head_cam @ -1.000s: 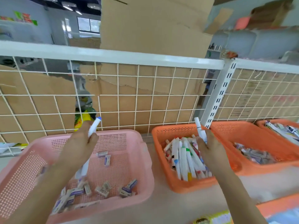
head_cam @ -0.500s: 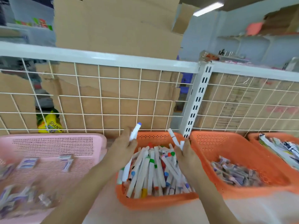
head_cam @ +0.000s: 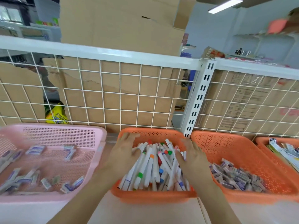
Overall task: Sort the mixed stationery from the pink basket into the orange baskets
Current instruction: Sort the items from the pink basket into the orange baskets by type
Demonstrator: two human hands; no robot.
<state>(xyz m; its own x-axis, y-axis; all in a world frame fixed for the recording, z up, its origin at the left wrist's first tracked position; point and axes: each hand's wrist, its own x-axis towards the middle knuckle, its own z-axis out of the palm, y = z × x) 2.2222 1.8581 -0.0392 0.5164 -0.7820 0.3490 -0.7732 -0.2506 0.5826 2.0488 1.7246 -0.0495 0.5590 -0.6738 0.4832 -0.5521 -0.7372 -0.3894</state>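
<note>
L hand point(head_cam: 124, 153), R hand point(head_cam: 192, 157) over markers point(head_cam: 154, 167)

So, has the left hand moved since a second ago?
Yes. The left hand went right, from above the pink basket to the orange basket of markers, where it now lies open.

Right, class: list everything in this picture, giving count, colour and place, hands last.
pink basket: one, pink, far left.
loose boxes: many, white and purple, scattered inside it.
marker basket: one, orange, centre.
markers: many, white with mixed caps, piled in the marker basket.
second orange basket: one, right of centre.
sorted boxes: many, white and purple, heaped inside it.
third orange basket: one, right edge, holding long packets.
wire grid: two panels, white, behind the baskets.
cardboard: brown, behind the wire grid.
yellow packet: one, behind the grid, left.
left hand: open, fingers spread over the markers' left side.
right hand: open, over their right side.
</note>
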